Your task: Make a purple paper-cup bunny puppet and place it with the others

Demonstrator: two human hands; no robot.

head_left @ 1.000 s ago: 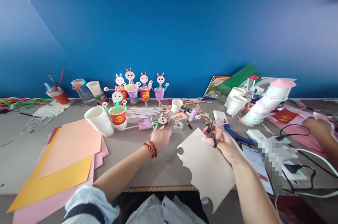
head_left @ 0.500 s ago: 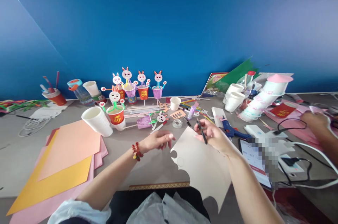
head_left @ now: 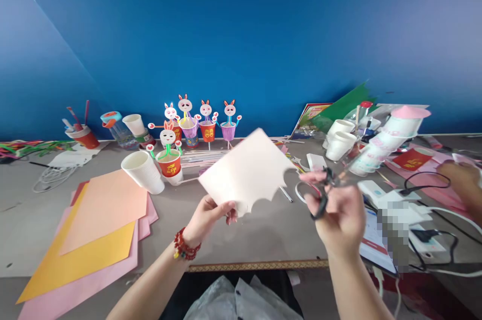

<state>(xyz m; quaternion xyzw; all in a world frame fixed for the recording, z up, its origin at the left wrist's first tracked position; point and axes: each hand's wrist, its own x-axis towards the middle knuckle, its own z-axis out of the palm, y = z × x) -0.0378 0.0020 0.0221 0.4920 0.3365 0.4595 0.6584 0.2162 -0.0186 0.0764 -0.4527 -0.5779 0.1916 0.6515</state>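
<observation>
Your left hand (head_left: 209,215) is clamped on one corner of the white sheet (head_left: 248,169), thumb on top and fingers beneath. It holds the sheet aloft over the middle of the worktop (head_left: 176,214), between your two hands. That corner grip seems chosen to leave the scalloped edge clear, facing your right hand (head_left: 342,217) and the worktop's near edge. Your right fingers are wrapped around the black handles of the scissors (head_left: 321,208), just beside the sheet but apart from it. Motion blurs this spot, so you cannot fairly tell whether the blades are parted or together.

Along the worktop's far edge stand the rabbit-faced cups (head_left: 207,132), probably set back there so your arms don't knock them. In front of them, toward the left, leans the stack of white cups (head_left: 142,174). At the near left, the coloured sheets (head_left: 107,209) overlap and hang past the near edge, perhaps laid aside to spare the middle. Toward the right end lie the phone (head_left: 376,242) and the power strip (head_left: 371,190); beyond them rests a co-worker's hand (head_left: 457,179).
</observation>
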